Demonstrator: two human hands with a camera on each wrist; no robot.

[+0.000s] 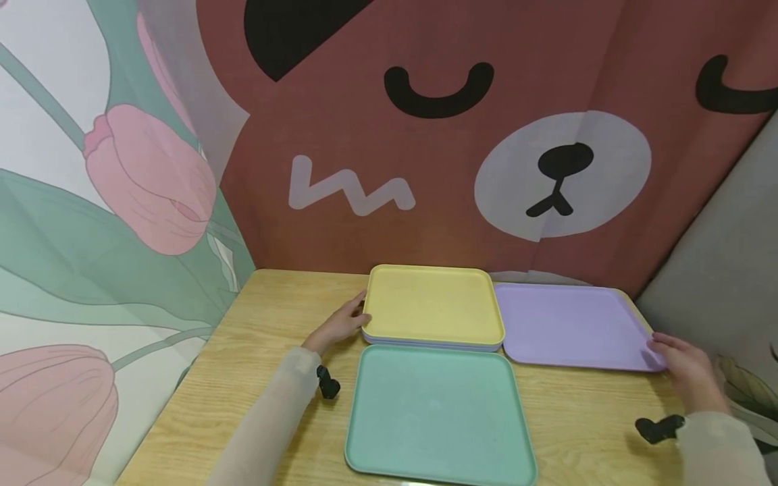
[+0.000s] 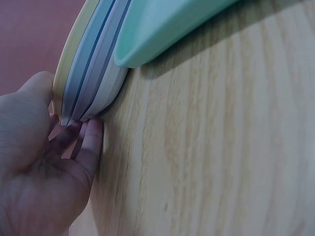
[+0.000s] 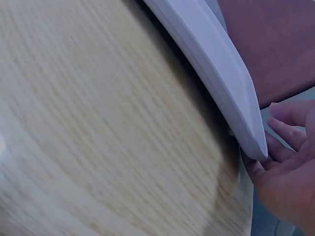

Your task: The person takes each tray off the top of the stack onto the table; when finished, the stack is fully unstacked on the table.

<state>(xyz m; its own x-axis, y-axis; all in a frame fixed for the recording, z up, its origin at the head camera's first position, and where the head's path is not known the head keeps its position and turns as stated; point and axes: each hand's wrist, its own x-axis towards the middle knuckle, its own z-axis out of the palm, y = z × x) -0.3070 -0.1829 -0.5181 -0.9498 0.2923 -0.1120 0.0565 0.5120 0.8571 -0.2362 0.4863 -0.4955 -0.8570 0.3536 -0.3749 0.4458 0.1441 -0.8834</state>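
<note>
On the back of the wooden table, my left hand holds the left edge of a stack of trays. A yellow tray tops the stack; blue, lilac and whitish rims show beneath it in the left wrist view. There the thumb lies against the yellow rim and the fingers reach the lowest edge. To the right, my right hand grips the right end of a lilac tray. Some fingers touch its underside near the corner in the right wrist view. A mint green tray lies in front of the stack.
A fabric backdrop with a bear face hangs right behind the table. Another cloth with tulips covers the left side. Leaves of a plant show beyond the table's right edge, beside a grey surface.
</note>
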